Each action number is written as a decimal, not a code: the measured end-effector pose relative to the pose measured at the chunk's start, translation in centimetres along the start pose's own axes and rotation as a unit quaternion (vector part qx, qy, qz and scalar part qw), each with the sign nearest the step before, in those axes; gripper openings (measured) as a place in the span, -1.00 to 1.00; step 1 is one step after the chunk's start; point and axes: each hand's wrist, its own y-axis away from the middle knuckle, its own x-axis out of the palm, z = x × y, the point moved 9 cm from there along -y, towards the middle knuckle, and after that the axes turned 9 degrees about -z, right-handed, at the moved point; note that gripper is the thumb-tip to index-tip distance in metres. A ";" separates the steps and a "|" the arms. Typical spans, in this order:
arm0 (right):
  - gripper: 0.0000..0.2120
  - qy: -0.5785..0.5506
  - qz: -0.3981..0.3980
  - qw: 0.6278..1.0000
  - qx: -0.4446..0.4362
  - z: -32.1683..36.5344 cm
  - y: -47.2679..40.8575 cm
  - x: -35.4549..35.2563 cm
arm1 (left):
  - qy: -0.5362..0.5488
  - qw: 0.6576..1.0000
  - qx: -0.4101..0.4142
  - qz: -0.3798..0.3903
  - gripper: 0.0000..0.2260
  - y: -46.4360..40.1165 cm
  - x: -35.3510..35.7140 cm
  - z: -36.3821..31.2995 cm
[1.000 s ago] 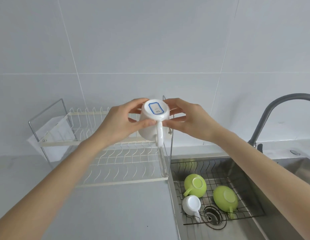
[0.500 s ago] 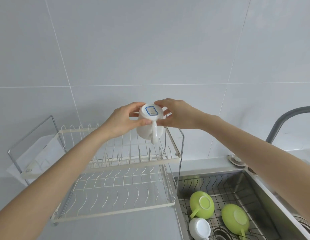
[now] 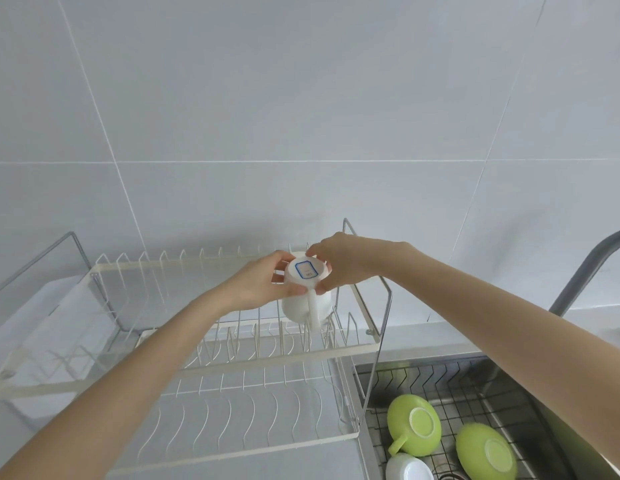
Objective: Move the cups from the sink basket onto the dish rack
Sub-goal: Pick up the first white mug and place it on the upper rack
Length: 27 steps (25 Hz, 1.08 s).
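I hold a white cup (image 3: pixel 307 299) upside down with both hands, its handle facing me and a blue-edged label on its base. My left hand (image 3: pixel 258 284) grips its left side and my right hand (image 3: pixel 346 263) its right side. The cup sits over the right end of the upper tier of the two-tier wire dish rack (image 3: pixel 232 355), touching or just above the prongs. In the sink basket (image 3: pixel 475 386) at lower right lie two green cups (image 3: pixel 414 429) (image 3: pixel 485 452) upside down and a white cup (image 3: pixel 407 469) at the bottom edge.
A grey faucet (image 3: pixel 585 271) arches at the right edge. A clear plastic holder (image 3: pixel 42 323) hangs on the rack's left end. The tiled wall rises just behind the rack. The grey counter (image 3: pixel 232 465) runs under the rack.
Both hands have carried the white cup down and away from me onto the right end of the rack's upper tier. The view has tilted upward.
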 end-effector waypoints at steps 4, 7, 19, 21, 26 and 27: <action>-0.46 0.023 0.005 1.000 0.006 -0.1 -0.3 0.7 | -0.007 1.000 -0.011 0.013 -0.59 -0.1 0.5 0.9; -0.44 0.024 0.001 1.000 0.008 0.0 -0.3 0.7 | -0.005 1.000 -0.016 0.021 -0.59 0.1 0.5 1.0; -0.52 0.065 0.009 0.998 -0.002 0.5 0.5 0.9 | -0.027 0.998 -0.038 0.049 -0.54 0.7 0.9 1.0; -0.54 0.068 0.003 0.998 -0.005 0.5 0.8 0.7 | -0.046 0.997 -0.039 0.054 -0.51 0.9 0.7 1.0; -0.46 0.035 -0.045 0.998 -0.022 0.4 3.4 -1.5 | -0.141 0.990 -0.014 0.017 -0.50 2.0 -0.7 -1.0; -0.46 0.026 -0.057 0.998 -0.024 0.3 4.1 -2.0 | -0.172 0.985 0.001 0.005 -0.50 2.4 -1.0 -1.9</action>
